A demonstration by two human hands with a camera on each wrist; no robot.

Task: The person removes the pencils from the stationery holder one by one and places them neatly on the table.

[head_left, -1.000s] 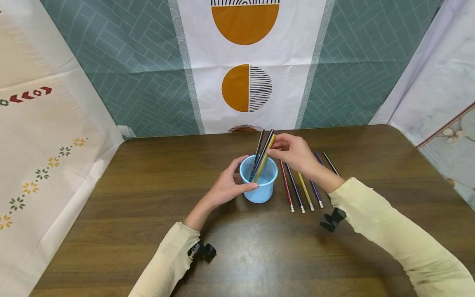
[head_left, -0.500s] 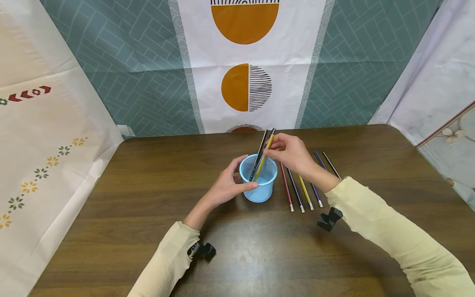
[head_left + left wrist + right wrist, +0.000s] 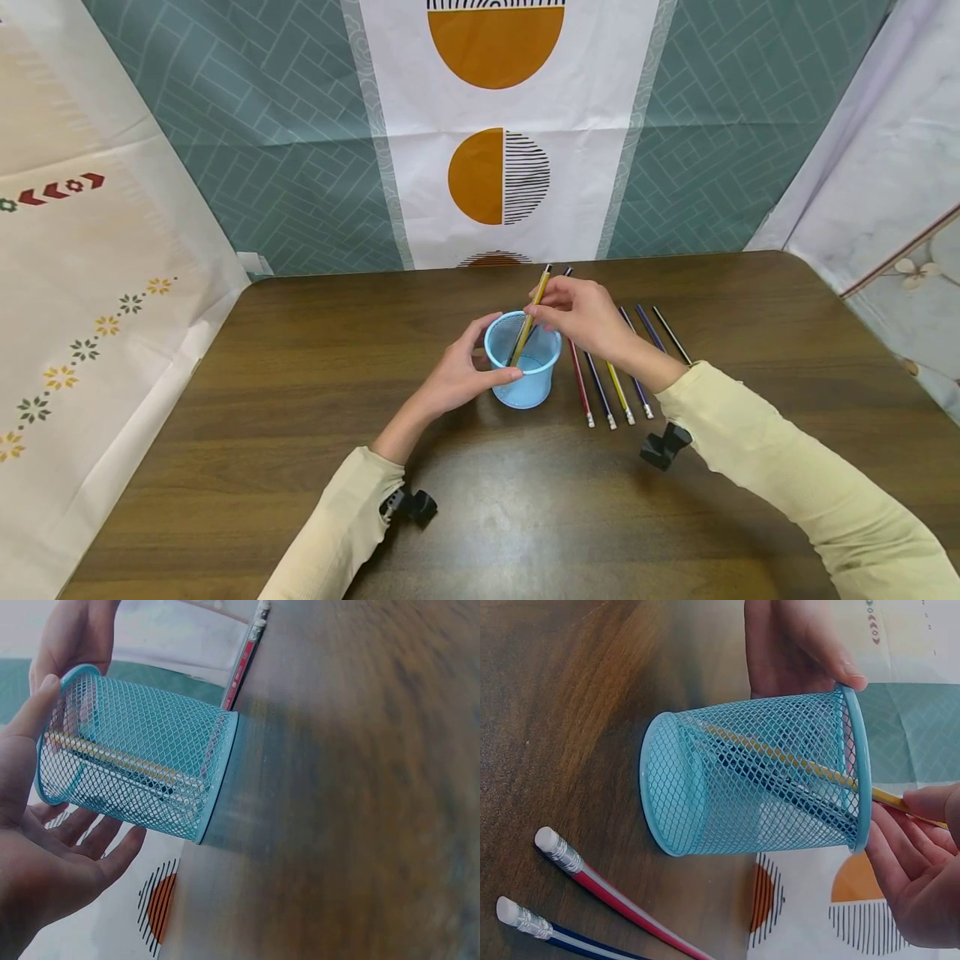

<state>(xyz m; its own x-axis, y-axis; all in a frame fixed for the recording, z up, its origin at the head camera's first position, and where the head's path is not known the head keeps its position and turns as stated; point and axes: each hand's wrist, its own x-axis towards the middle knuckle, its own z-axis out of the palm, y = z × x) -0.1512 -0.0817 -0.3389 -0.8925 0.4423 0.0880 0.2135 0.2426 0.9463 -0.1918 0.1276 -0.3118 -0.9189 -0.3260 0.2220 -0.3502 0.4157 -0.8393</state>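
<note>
My left hand point(image 3: 467, 371) grips a light blue mesh pencil cup point(image 3: 523, 390), with its thumb along the near rim and its fingers around the left side. The cup stands upright on the table. Above its mouth, my right hand point(image 3: 581, 312) pinches a yellow pencil point(image 3: 534, 312) between thumb and fingers; the pencil slants down into the cup. Through the mesh in the right wrist view, dark pencils point(image 3: 780, 784) lean beside the yellow one. One dark pencil's end point(image 3: 568, 271) shows behind my right hand, its middle hidden.
Right of the cup, several pencils lie in a row on the brown wooden table point(image 3: 480, 517): a red pencil point(image 3: 579, 383), a dark blue pencil point(image 3: 600, 392), a second yellow pencil point(image 3: 619, 392) and a black pencil point(image 3: 670, 333) among them. A patterned cloth point(image 3: 315, 200) hangs behind.
The upper end of the yellow pencil has shifted slightly left with my right hand's fingers. A dark pencil's upper end has swung right, behind that hand. My left hand and the cup stay put.
</note>
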